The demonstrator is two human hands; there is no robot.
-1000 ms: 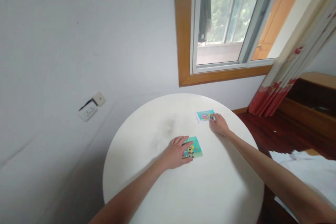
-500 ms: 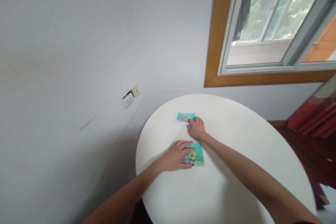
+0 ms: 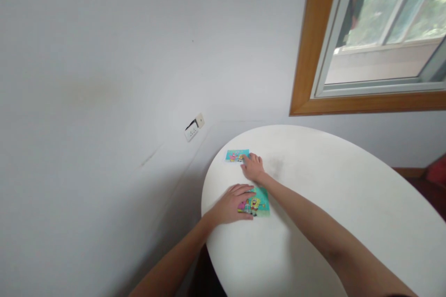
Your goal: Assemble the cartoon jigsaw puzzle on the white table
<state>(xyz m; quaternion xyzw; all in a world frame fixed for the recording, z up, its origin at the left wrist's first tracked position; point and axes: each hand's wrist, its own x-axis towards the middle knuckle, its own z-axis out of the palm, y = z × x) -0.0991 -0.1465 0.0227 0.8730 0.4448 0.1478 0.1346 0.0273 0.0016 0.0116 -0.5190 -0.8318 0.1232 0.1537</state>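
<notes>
Two picture cards with turquoise backgrounds and cartoon figures are on the white round table (image 3: 313, 148). My left hand (image 3: 232, 204) lies flat, fingers stretched over the left part of the nearer picture card (image 3: 262, 204). Its right half shows a yellow square figure. Beyond it, my right hand (image 3: 253, 168) is closed at the right edge of the smaller farther picture card (image 3: 232, 155), with a finger on top. The thumb's exact contact with that card is hard to make out. A faint dark patch shows on the tabletop beside the right hand.
A pale wall (image 3: 104, 102) borders the table at the left and back, with a power socket (image 3: 191, 132) low on it. At the upper right is a wood-framed window (image 3: 301, 74). Something red (image 3: 437, 171) stands at the right edge.
The view has swung left, so window and socket sit further right. Against the table, my right hand and the farther card have shifted a little left. The left hand stays on the nearer card.
</notes>
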